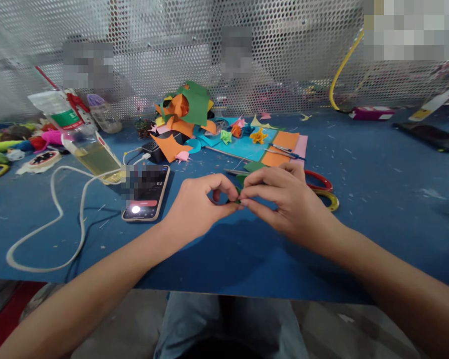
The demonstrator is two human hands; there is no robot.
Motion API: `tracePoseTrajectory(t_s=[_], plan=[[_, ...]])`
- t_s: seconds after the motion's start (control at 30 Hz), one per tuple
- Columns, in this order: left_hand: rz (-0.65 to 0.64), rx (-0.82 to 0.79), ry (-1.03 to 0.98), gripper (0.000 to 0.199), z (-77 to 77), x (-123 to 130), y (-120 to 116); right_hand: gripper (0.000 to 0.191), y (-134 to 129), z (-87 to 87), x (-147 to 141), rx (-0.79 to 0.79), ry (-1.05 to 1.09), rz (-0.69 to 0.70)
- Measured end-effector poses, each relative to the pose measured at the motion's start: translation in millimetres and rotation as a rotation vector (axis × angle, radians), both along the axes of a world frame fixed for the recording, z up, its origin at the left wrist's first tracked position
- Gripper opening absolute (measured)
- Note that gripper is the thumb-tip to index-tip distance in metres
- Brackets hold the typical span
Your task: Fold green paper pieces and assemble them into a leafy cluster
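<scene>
Both hands meet over the blue table (377, 199) and pinch one small green paper piece (238, 200) between their fingertips. My left hand (198, 204) grips it from the left with thumb and forefinger. From the right, my right hand (284, 199) holds the same piece, its fingers curled over it. Most of the green piece is hidden by the fingers. A green paper scrap (255, 166) lies just behind the hands.
A phone (146, 192) with a white cable (60, 219) lies left of my hands. Behind are scissors (324, 192) with red and yellow handles, orange paper (282, 149), cyan paper (243, 145) bearing small folded flowers, a scrap pile (185, 112), a glue bottle (93, 149), and a mesh wall.
</scene>
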State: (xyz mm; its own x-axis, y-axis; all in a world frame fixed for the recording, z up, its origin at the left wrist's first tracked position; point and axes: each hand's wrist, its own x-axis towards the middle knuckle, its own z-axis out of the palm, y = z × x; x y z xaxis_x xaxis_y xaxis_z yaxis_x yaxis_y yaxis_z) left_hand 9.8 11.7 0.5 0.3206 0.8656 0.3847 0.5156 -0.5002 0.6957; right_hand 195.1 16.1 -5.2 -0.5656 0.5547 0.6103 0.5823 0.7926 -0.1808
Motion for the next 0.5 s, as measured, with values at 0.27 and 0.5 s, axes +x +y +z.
tracePoseTrajectory(t_s=[0.27,0.5], plan=[[-0.046,0.066,-0.029,0.013,-2.2,0.1,1.2,0.003,-0.2,2.4,-0.3,0.003,0.068,-0.057],[-0.125,0.089,-0.072,0.016,1.6,-1.6,-0.9,0.006,1.8,7.7,7.5,0.192,-0.095,0.012]])
